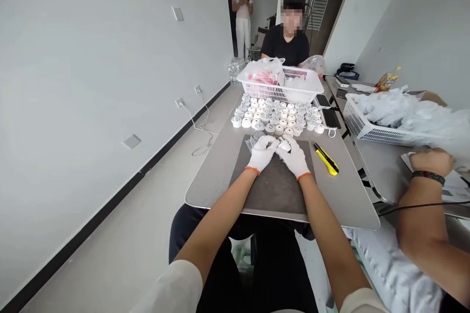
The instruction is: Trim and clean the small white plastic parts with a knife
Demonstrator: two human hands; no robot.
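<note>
Both my hands wear white gloves with orange cuffs and meet above a dark mat (pixel 273 190) on the table. My left hand (pixel 262 155) is closed, its fingertips pinching toward the right hand. In my right hand (pixel 294 157) the fingers close round a small white piece (pixel 284 146), which both hands seem to grip; its exact kind is too small to make out. A grey, textured bit of material (pixel 256 138) shows beside my left fingers. Just beyond are rows of small round white plastic parts (pixel 246 122), some with grey tops.
A yellow box cutter (pixel 328 160) lies right of the mat. White baskets (pixel 279 93) with bagged red parts stand at the table's far end; a person in black sits behind. Phones (pixel 331 119) lie at the right edge. A co-worker's arm (pixel 422 205) and another basket (pixel 370 133) are at right.
</note>
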